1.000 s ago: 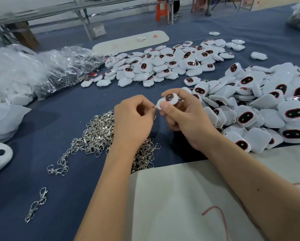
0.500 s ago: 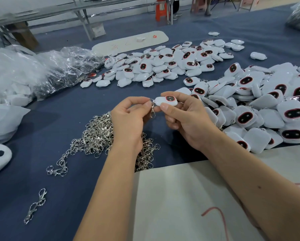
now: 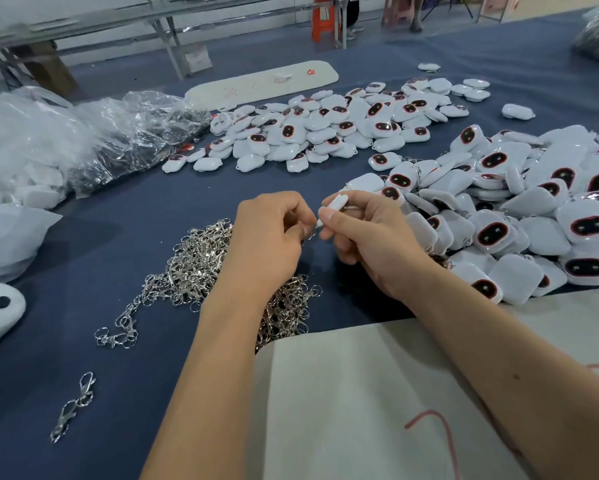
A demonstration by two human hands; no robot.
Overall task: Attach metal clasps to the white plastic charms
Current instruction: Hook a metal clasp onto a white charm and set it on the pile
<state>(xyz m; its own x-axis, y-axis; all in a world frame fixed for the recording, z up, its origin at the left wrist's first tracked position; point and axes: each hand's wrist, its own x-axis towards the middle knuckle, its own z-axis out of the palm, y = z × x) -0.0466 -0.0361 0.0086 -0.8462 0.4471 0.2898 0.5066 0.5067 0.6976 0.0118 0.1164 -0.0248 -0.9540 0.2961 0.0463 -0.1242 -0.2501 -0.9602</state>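
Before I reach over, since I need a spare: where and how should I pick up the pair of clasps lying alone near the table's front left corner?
Pinch the pair of clasps at the joined rings in its middle, coming straight down from above. It lies flat on the cloth, apart from the pile of clasps, so nothing should snag.

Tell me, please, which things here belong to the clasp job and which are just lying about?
In the job: charm in right hand; left hand; clasp pile; charm heaps.
Lying about: plastic bags; white board; stray clasp.
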